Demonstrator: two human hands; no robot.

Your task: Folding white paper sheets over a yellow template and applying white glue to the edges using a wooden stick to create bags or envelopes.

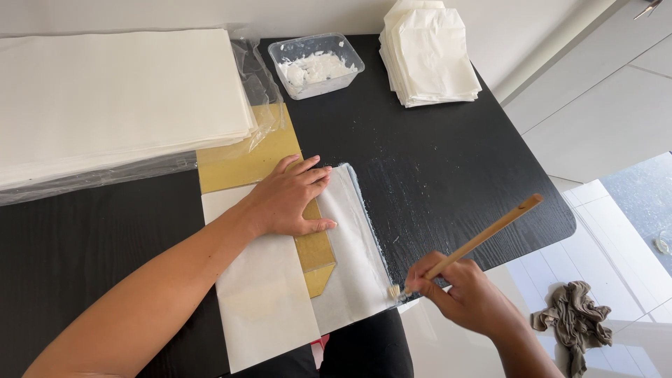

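My left hand (290,198) presses flat, fingers spread, on a white paper sheet (262,301) and a gold card template (238,162) on the black table (434,161). A folded white paper flap (353,245) lies to the right of the gold card. My right hand (465,294) grips a wooden-handled brush (483,236). The brush tip (394,290) touches the lower right edge of the flap, near the table's front edge.
A clear plastic tub of white paste (316,66) stands at the back. A stack of finished white paper bags (428,52) lies back right. A large pile of white sheets (119,98) in plastic wrap fills the back left. A crumpled cloth (575,318) lies on the floor.
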